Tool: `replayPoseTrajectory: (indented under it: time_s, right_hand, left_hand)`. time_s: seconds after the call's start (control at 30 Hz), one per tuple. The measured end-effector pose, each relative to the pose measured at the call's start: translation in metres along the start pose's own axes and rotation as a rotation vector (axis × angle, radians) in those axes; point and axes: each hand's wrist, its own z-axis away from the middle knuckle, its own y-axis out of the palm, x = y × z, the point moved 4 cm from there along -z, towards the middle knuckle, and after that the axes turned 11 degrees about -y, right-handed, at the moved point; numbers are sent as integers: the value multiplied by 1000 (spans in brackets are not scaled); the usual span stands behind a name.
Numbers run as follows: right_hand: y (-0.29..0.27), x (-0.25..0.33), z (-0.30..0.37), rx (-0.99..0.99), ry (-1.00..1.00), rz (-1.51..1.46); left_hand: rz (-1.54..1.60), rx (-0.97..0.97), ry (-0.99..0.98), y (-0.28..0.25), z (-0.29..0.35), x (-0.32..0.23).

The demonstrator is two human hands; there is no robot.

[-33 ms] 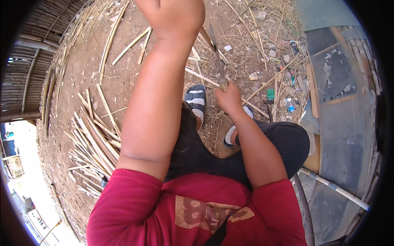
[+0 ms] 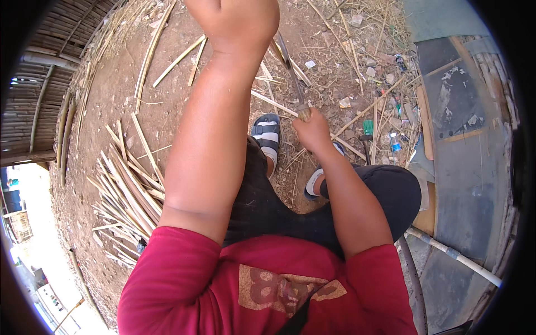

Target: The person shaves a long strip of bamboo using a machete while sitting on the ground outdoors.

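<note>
My right hand is closed round the handle of a long knife, a little beyond my feet. Its narrow dark blade points up and away, its far end close to my left wrist. My left hand is raised at the top edge, where its fingers are cut off, so whether it holds anything is hidden. Pale split bamboo strips lie on the ground around the blade. On the left, a heap of bamboo strips rests beside my left arm.
More bamboo strips lie scattered on the dirt ground. A bamboo wall stands on the left. Litter, including a plastic bottle and a green piece, lies to the right, near a dark panel and a pale pole.
The blade has tilted slightly to the left, and my right hand has shifted a little upward with the knife. My left arm is almost unchanged.
</note>
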Motion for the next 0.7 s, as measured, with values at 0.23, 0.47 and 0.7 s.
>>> replayPoseTrajectory:
  time_s: [0.23,0.47,0.7]
  right_hand:
    - [-20,51,17,180,469,-1051]
    - [-55,98,15,-219,-177,-354]
    - [-1,-3,8,69,57,136]
  left_hand:
    - [17,59,-26,14,8,-11]
    - [36,47,32,13,4,0]
    - [-48,31,-26,8,4,4]
